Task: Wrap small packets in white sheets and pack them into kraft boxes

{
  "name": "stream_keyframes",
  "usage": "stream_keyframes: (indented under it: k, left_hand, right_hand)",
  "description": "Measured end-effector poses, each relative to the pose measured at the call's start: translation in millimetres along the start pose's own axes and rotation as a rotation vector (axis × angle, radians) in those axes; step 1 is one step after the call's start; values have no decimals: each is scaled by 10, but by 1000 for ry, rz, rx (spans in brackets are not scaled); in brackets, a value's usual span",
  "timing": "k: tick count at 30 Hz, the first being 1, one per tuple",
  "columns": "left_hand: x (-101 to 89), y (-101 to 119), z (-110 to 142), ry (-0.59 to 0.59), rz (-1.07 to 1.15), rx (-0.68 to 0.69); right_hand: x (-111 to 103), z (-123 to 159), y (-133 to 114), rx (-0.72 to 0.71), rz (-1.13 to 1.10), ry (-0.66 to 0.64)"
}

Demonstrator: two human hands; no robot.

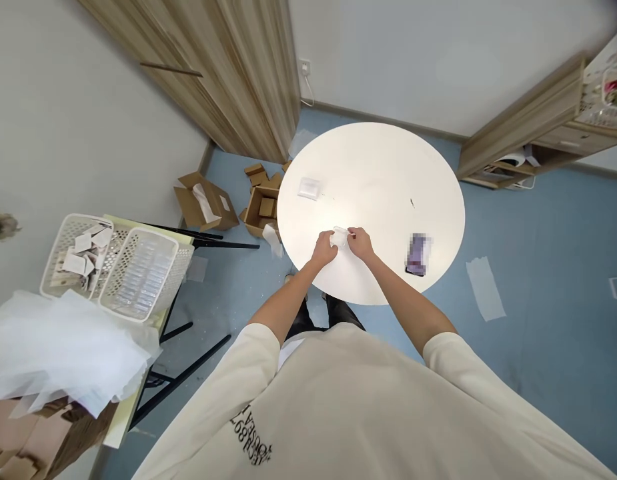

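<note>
Two bare hands at work over a round, smooth, white tabletop (378, 160). To handle the small, whitish, soft-looking piece (339, 237) well, we judge that both grips should be light and level, with the fingertips at opposite sides so that the middle is neither creased nor hidden. We would use small, even finger movements and let the forearms rest low, since a sudden pull could tear or crumple so slight a thing.

The left hand (325, 248) is curled nearly closed, its thumb and fingers on the piece's left side; the right hand (360, 243) is likewise drawn in, pinching the right side at the fingertips. The piece lies between them, above the near part of the tabletop. We see it as pale, thin and irregular in outline, almost merging with the white surface; at this size, we cannot tell whether it is film, paper or plastic.
</note>
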State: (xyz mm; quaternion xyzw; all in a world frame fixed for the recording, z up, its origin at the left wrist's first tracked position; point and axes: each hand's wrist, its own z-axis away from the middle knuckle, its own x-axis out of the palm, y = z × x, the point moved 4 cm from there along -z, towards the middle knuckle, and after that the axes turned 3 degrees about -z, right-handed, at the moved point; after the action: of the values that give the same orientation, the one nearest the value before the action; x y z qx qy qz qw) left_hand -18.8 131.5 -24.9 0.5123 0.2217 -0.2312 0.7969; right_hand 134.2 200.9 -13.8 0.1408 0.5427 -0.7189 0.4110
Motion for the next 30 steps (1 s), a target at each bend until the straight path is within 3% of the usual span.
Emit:
stream_keyframes:
  k: [3,6,13,19,26,30]
  left_hand:
    - [178,-10,-61,-15,-2,-10]
    - [235,-33,-85,-13,-8,-32]
    - [141,-101,-66,-9,15,-64]
    - [116,-132,-107,-52,21,-218]
    - [23,-32,-221,39,51,-44]
    - [-28,-5,-189,19,-61,-50]
  right_hand:
    - [25,-34,204,-47,5,-37]
    - [64,-42,299,-112,29,-83]
    - [120,-2,313,-192,218,-82]
    - [126,-17,281,-194,282,-112]
    - [14,33,288,8,287,-92]
    - [-8,45,208,-185,340,-97]
